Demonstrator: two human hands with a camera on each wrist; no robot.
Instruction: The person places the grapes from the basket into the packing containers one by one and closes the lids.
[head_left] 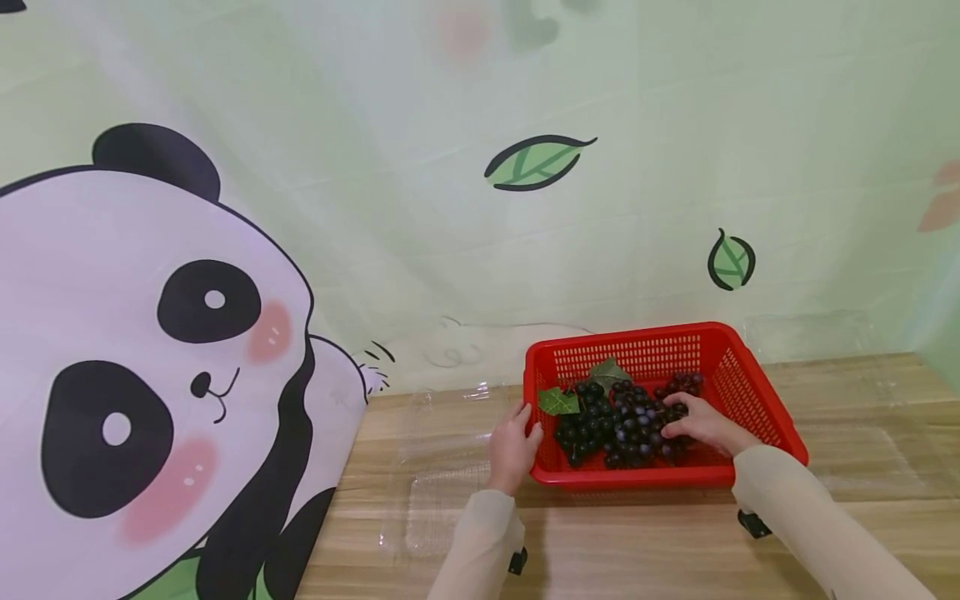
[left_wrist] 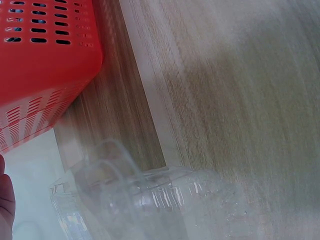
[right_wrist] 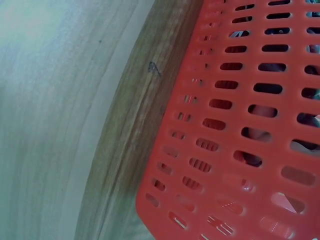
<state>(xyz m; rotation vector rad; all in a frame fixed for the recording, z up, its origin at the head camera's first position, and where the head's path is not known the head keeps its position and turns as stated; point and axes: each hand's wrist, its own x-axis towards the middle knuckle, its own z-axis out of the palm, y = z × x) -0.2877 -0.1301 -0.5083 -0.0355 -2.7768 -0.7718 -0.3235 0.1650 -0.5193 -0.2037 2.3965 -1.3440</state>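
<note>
A red plastic basket (head_left: pixel 633 477) with slotted walls stands on the wooden table. Bunches of dark grapes (head_left: pixel 636 425) lie inside, with green leaves (head_left: pixel 558 402) at their left and back. My left hand (head_left: pixel 513 446) holds the basket's left rim; only part of its fingers (left_wrist: pixel 6 200) shows in the left wrist view. Over the basket's right front edge reaches my right hand (head_left: pixel 705 423), its thumb and fingers gripping grapes at the right of the pile. In the right wrist view the basket wall (right_wrist: pixel 240 120) covers most of that hand.
Clear plastic containers stand on both sides of the basket, one at the left (head_left: pixel 442 500) and one at the right (head_left: pixel 862 450). Behind the table hangs a pale green cloth (head_left: pixel 420 233) printed with a panda and leaves.
</note>
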